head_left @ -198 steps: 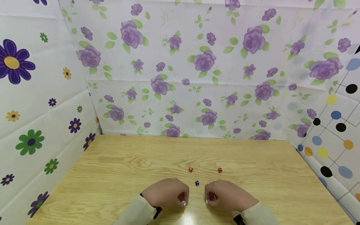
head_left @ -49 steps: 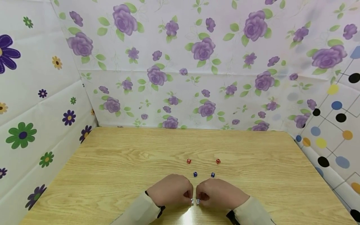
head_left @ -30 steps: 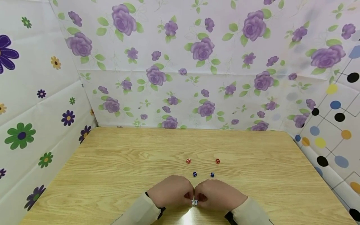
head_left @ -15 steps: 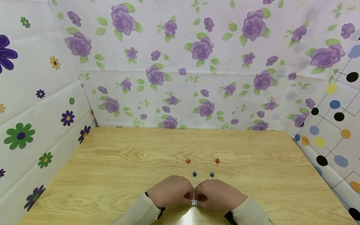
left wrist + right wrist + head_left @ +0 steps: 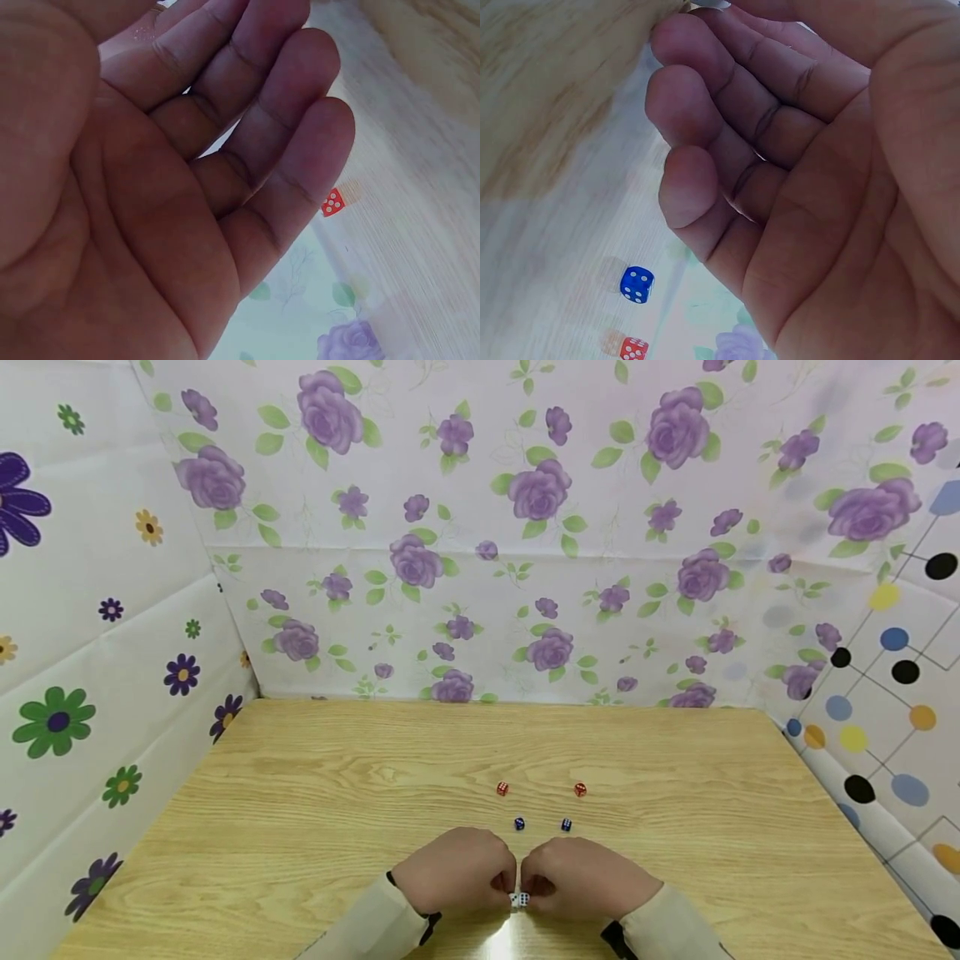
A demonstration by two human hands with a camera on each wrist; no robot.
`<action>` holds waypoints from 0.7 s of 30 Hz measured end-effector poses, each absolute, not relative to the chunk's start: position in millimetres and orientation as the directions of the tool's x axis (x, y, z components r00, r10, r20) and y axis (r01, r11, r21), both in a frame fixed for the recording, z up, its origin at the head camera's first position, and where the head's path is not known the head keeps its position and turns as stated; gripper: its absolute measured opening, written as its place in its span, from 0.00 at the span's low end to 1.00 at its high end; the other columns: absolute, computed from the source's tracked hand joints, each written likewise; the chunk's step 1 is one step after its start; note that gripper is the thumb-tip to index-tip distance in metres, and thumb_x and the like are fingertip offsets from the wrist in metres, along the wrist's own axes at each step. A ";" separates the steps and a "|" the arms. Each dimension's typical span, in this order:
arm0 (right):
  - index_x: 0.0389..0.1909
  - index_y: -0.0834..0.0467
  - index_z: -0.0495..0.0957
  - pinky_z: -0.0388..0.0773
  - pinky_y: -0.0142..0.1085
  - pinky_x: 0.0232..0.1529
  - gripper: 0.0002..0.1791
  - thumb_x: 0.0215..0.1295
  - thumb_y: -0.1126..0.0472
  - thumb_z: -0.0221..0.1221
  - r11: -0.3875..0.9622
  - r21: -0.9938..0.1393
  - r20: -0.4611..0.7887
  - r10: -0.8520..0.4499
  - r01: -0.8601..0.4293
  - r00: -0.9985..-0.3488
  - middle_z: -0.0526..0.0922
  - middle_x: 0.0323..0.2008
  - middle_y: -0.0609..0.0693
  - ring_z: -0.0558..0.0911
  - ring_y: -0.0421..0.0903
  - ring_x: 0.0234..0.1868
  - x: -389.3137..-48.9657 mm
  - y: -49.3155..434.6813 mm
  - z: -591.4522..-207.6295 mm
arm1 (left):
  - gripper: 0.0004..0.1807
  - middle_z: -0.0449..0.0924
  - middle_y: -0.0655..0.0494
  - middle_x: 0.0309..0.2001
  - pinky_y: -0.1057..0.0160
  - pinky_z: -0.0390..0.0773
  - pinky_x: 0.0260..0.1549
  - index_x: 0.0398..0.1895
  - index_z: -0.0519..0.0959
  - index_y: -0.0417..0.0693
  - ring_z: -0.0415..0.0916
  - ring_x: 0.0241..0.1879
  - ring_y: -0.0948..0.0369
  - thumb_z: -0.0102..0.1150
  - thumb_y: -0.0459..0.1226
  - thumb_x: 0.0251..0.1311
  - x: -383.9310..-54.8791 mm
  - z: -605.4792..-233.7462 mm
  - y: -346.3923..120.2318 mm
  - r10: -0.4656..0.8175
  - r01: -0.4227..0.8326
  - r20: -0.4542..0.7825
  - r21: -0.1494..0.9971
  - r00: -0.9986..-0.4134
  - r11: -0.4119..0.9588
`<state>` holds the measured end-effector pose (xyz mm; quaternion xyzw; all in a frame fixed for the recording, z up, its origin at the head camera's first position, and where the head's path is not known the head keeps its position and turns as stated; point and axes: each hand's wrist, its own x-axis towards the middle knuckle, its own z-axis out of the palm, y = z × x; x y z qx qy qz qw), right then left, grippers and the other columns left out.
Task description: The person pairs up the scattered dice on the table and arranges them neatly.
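In the head view my left hand (image 5: pixel 456 870) pinches a white die (image 5: pixel 513 900) between thumb and fingertips near the table's front. Mirroring it, my right hand (image 5: pixel 588 878) pinches a second white die (image 5: pixel 524 899). The two white dice sit side by side, faces right up against each other, and the knuckles of both hands nearly meet above them. In the right wrist view a sliver of white shows at the top edge by the fingertips. The left wrist view shows the palm and curled fingers, with that hand's die out of sight.
Beyond the hands lie two blue dice (image 5: pixel 520 823) (image 5: pixel 566 825) on the wooden table (image 5: pixel 337 802). Farther back are two red dice (image 5: pixel 502 788) (image 5: pixel 581 790), set wider apart. Flowered cloth (image 5: pixel 480 635) stands behind the table, with patterned cloth at both sides.
Both hands have come inward from about 6.6 seconds ago, bringing the white dice together. The right-hand blue die has come into view. Over the last second the hands stay almost still.
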<state>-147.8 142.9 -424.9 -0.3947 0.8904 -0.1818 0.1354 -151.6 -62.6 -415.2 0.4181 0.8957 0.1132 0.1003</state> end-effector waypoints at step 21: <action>0.36 0.50 0.85 0.76 0.30 0.36 0.02 0.66 0.61 0.67 0.655 -0.411 -0.082 -0.719 -0.634 -0.690 0.77 0.29 0.33 0.72 0.31 0.28 -157.3 163.7 -413.1 | 0.10 0.73 0.75 0.21 0.71 0.73 0.29 0.22 0.81 0.63 0.69 0.22 0.74 0.68 0.40 0.60 -162.0 -406.1 -75.9 0.720 0.662 -0.076 0.335 -0.690 0.670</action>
